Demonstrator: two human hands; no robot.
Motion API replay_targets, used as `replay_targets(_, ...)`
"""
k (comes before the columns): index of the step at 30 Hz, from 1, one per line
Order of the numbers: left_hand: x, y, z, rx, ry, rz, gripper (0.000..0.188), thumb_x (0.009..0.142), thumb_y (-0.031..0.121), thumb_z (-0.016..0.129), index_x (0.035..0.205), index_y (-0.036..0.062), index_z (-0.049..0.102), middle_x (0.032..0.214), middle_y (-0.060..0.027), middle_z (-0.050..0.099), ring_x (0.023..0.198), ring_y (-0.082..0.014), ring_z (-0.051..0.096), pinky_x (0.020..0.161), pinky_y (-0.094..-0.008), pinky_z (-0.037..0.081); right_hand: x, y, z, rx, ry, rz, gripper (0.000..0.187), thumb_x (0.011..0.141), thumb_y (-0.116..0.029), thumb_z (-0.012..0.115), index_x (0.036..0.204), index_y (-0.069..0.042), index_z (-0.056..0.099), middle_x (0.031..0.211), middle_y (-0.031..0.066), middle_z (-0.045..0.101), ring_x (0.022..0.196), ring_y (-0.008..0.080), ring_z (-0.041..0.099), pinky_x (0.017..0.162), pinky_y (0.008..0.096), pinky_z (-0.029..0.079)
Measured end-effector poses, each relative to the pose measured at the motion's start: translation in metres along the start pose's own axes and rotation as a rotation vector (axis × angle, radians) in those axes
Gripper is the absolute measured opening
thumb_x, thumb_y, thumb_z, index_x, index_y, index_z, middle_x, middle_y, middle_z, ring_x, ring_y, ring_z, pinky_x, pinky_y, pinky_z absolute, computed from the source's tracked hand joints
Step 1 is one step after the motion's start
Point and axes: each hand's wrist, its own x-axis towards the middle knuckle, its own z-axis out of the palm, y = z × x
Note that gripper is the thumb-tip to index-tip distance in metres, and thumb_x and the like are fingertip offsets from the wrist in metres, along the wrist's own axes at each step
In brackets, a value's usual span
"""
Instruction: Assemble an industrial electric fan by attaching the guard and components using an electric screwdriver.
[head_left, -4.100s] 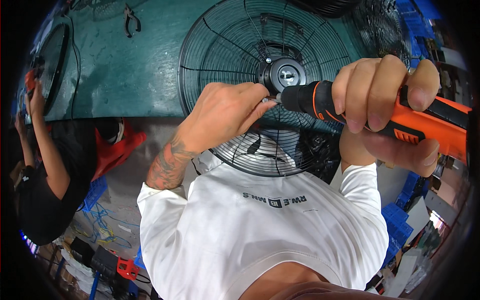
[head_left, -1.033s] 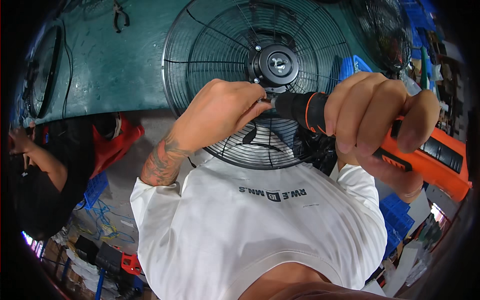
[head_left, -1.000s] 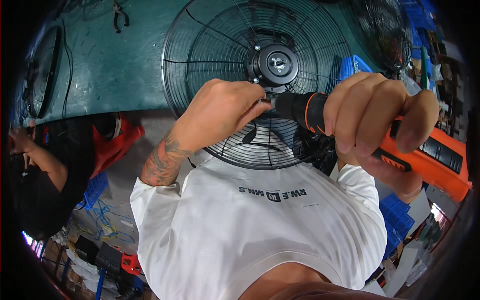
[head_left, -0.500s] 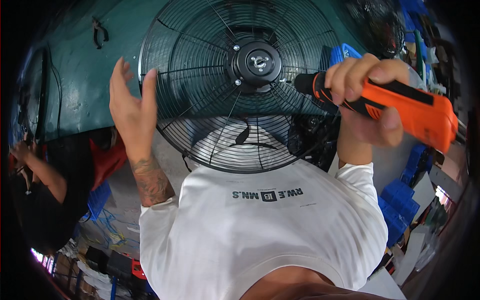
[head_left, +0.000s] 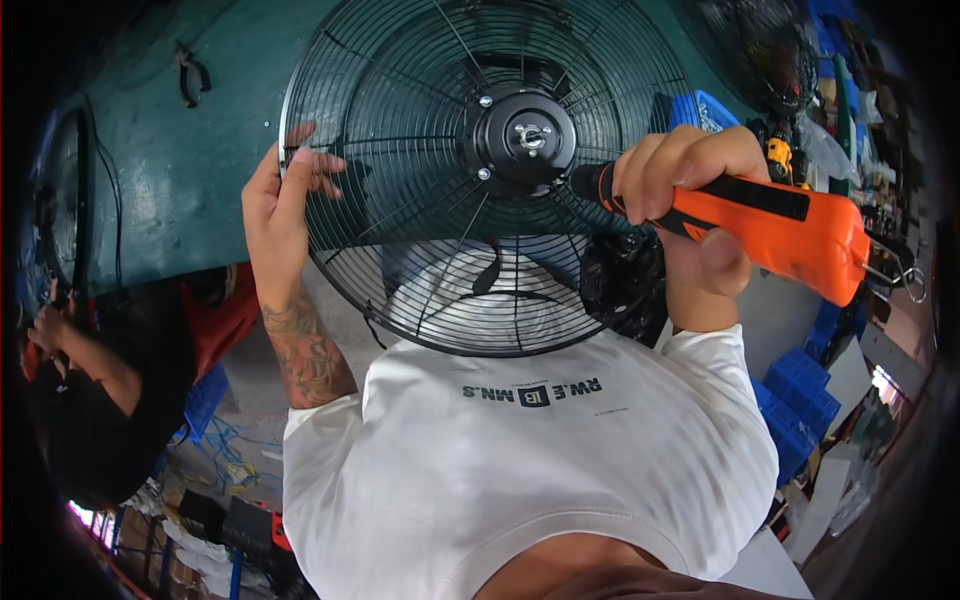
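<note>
A round black wire fan guard (head_left: 400, 150) stands over the edge of the green bench, with a black motor (head_left: 525, 165) and its silver shaft at the centre. Silver screws show at the motor's upper left and lower left. My left hand (head_left: 285, 205) is closed round the guard's left rim, thumb on the near side and fingers behind the wires. In my right hand (head_left: 690, 185) is an orange and black power screwdriver (head_left: 800, 225), held level. Its nose reaches the motor's lower right edge, where the bit's tip is hard to make out.
Pliers (head_left: 190, 75) lie on the green bench (head_left: 170, 190) at the far left. Behind the guard on the right is a blue bin (head_left: 712, 112); another fan guard (head_left: 765, 50) stands beyond. At the left a co-worker's arm (head_left: 90, 355) shows. Blue crates (head_left: 795, 400) are at lower right.
My left hand has moved right and closed on the guard's rim. The screwdriver has shifted left, bringing its nose up to the motor. The guard has moved slightly right and nearer.
</note>
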Motion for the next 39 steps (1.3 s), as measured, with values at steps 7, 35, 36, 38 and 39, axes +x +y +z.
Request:
replay_targets(7, 0.007, 0.000, 0.000, -0.026, -0.025, -0.004, 0.039, 0.106, 0.019, 0.052, 0.134, -0.0076, 0.058, 0.093, -0.0100, 0.072, 0.075, -0.0101, 0.060, 0.073, -0.0261, 0.050, -0.001, 0.001, 0.004, -0.056, -0.058, 0.036, 0.047, 0.087, -0.037, 0.077, 0.108, -0.002, 0.053, 0.084, 0.0100, 0.059, 0.070, 0.0204, 0.060, 0.066, 0.0359, 0.051)
replay_targets(35, -0.014, 0.002, 0.011, -0.101, 0.103, 0.062, 0.051, 0.103, 0.011, 0.052, 0.150, -0.0041, 0.043, 0.089, -0.0130, 0.069, 0.074, -0.0124, 0.061, 0.067, -0.0278, 0.052, 0.037, -0.029, -0.018, 0.125, 0.025, -0.219, 0.035, 0.089, -0.018, 0.074, 0.111, 0.004, 0.058, 0.079, 0.0113, 0.063, 0.063, 0.0192, 0.061, 0.059, 0.0335, 0.054)
replay_targets(36, -0.015, 0.003, 0.012, -0.122, 0.114, 0.059, 0.051, 0.103, 0.011, 0.052, 0.151, -0.0043, 0.042, 0.090, -0.0139, 0.070, 0.073, -0.0125, 0.062, 0.067, -0.0279, 0.052, 0.040, -0.024, -0.022, 0.039, 0.089, -0.228, 0.027, 0.092, -0.015, 0.068, 0.110, 0.003, 0.058, 0.076, 0.0111, 0.062, 0.063, 0.0190, 0.061, 0.059, 0.0329, 0.054)
replay_targets(38, -0.013, 0.010, 0.017, -0.099, 0.095, 0.049, 0.051, 0.102, 0.012, 0.052, 0.150, -0.0048, 0.043, 0.090, -0.0145, 0.070, 0.071, -0.0121, 0.060, 0.067, -0.0275, 0.051, 0.042, -0.003, -0.033, -0.035, 0.197, -0.215, 0.023, 0.092, -0.011, 0.067, 0.109, 0.003, 0.060, 0.073, 0.0088, 0.062, 0.061, 0.0159, 0.063, 0.057, 0.0297, 0.053)
replay_targets(39, -0.015, 0.013, 0.018, -0.087, 0.115, 0.028, 0.051, 0.102, 0.013, 0.053, 0.149, -0.0054, 0.044, 0.090, -0.0152, 0.071, 0.070, -0.0117, 0.058, 0.066, -0.0271, 0.051, 0.042, 0.004, -0.035, -0.080, 0.250, -0.169, 0.022, 0.092, -0.010, 0.067, 0.108, 0.003, 0.060, 0.071, 0.0079, 0.063, 0.060, 0.0143, 0.063, 0.055, 0.0281, 0.052)
